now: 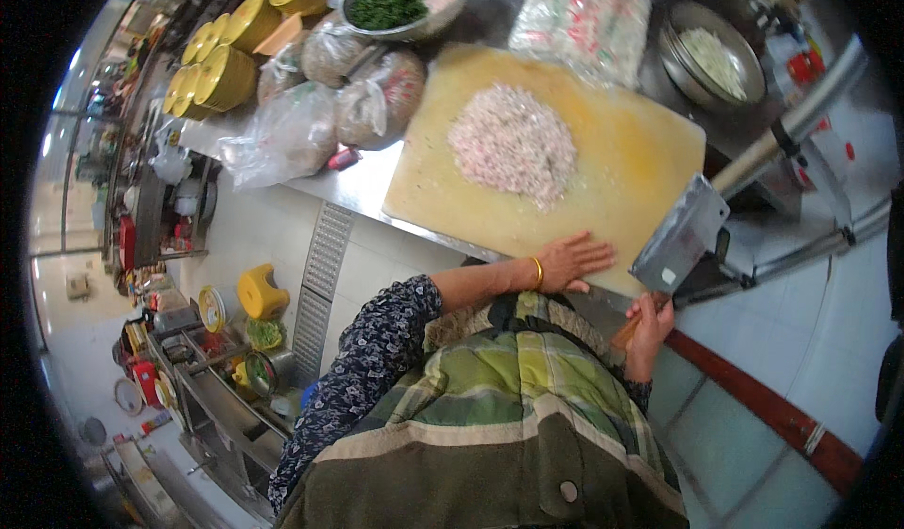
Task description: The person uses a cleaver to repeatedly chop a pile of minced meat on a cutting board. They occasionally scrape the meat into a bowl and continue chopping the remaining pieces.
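Observation:
My right hand (648, 327) is closed round the wooden handle of a cleaver (681, 236). The broad blade stands above the near right corner of a yellowed cutting board (621, 168); whether it touches the board I cannot tell. My left hand (578, 262), with a gold bangle at its wrist, lies flat with fingers apart at the board's near edge and holds nothing. A mound of finely chopped pinkish-white food (515, 140), perhaps minced meat, is spread on the board beyond both hands.
Beyond the board are a bowl of chopped greens and pinkish food (402, 32), a printed plastic package (583, 24) and stacked metal bowls with pale shreds (745, 80). Filled plastic bags (289, 133) and yellow tins (226, 77) stand left. A metal rail (798, 115) runs at the right.

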### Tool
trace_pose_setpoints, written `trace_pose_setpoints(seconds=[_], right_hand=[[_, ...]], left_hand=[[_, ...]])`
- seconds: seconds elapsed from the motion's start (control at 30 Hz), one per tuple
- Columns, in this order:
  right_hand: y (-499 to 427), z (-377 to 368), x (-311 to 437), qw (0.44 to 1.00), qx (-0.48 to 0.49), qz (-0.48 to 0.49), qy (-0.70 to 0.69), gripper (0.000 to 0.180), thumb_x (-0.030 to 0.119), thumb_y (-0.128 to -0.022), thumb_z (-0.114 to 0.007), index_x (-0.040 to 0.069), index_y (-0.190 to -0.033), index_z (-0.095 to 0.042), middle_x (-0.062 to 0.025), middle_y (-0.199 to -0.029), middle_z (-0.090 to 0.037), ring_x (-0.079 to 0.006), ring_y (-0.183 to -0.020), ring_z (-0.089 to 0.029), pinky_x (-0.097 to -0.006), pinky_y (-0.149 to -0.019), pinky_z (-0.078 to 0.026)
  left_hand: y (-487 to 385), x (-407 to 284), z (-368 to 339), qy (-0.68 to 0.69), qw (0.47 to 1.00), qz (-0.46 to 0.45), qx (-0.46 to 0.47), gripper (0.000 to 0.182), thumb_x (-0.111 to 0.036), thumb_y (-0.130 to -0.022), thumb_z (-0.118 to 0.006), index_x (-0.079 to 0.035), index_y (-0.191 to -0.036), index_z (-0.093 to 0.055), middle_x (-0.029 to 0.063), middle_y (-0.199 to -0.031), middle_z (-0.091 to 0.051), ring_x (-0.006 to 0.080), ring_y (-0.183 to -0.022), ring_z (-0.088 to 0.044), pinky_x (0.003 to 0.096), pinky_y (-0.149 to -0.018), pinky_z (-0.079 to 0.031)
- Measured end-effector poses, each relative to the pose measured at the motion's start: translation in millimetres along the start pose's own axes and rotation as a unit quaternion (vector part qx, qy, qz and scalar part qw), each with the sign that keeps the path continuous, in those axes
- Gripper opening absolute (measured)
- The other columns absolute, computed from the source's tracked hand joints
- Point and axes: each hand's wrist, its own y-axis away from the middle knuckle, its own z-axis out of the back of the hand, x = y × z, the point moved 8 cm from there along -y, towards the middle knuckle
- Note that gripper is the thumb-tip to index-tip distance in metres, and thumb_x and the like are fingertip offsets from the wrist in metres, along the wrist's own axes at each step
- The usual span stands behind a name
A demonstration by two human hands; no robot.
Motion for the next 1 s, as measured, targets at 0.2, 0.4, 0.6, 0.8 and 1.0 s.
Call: trace_pose_setpoints(seconds=[0.2, 0.4, 0.6, 0.8, 1.0], right_hand=[[11.8, 18.7, -7.0, 0.999, -0.004, 0.008, -0.049, 0.011, 0.004, -0.084, -0.057, 0.004, -0.09, -0.048, -0.0036, -0.07, -0.051, -0.0124, -0.06, -0.05, -0.0285, -0.052, -0.044], [22.5, 29.8, -12.9, 0.999, -0.031, -0.008, -0.03, 0.013, 0.006, -0.083, -0.06, 0.003, -0.087, -0.049, -0.0042, -0.07, -0.053, -0.0127, -0.057, -0.051, -0.0282, -0.052, -0.044], [18.6, 36.1, -18.3, 0.999, -0.031, -0.011, -0.025, 0.011, 0.004, -0.082, -0.059, 0.004, -0.088, -0.05, -0.0043, -0.072, -0.054, -0.0118, -0.058, -0.051, -0.0273, -0.051, -0.045], [18.4, 37.1, -17.1, 1.0, -0.01, -0.019, -0.005, 0.011, 0.002, -0.083, -0.057, 0.004, -0.089, -0.049, -0.0038, -0.073, -0.053, -0.0116, -0.06, -0.05, -0.0268, -0.052, -0.044], [20.0, 35.8, -15.1, 1.0, -0.007, 0.0, 0.014, 0.01, 0.006, -0.083, -0.059, 0.004, -0.085, -0.05, -0.0034, -0.066, -0.053, -0.0118, -0.054, -0.051, -0.0272, -0.05, -0.045]], left_hand=[[25.4, 83.2, 40.2, -0.028, 0.996, 0.051, -0.073, 0.071, -0.054, -0.089, -0.039, -0.013, -0.146, -0.024, 0.0055, -0.152, -0.024, 0.022, -0.141, -0.018, 0.0482, -0.113, -0.012], [54.9, 118.3, 125.0, -0.192, 0.953, 0.217, -0.083, 0.066, -0.049, -0.094, -0.034, -0.014, -0.147, -0.02, 0.0056, -0.153, -0.019, 0.0212, -0.143, -0.012, 0.0477, -0.114, -0.006], [61.1, 30.6, 39.9, -0.108, 0.99, 0.09, 0.007, 0.073, -0.059, -0.091, -0.026, -0.015, -0.148, -0.018, 0.0052, -0.154, -0.017, 0.0221, -0.142, -0.017, 0.0482, -0.114, -0.008], [66.6, 74.6, 53.4, -0.117, 0.992, 0.052, 0.018, 0.078, -0.065, -0.089, -0.013, -0.014, -0.147, -0.02, 0.0053, -0.152, -0.023, 0.0217, -0.141, -0.018, 0.0474, -0.114, -0.01], [61.0, 124.4, 114.8, -0.257, 0.964, 0.064, 0.009, 0.077, -0.064, -0.088, -0.022, -0.016, -0.148, -0.019, 0.0005, -0.154, -0.018, 0.0187, -0.142, -0.016, 0.0486, -0.113, -0.01]])
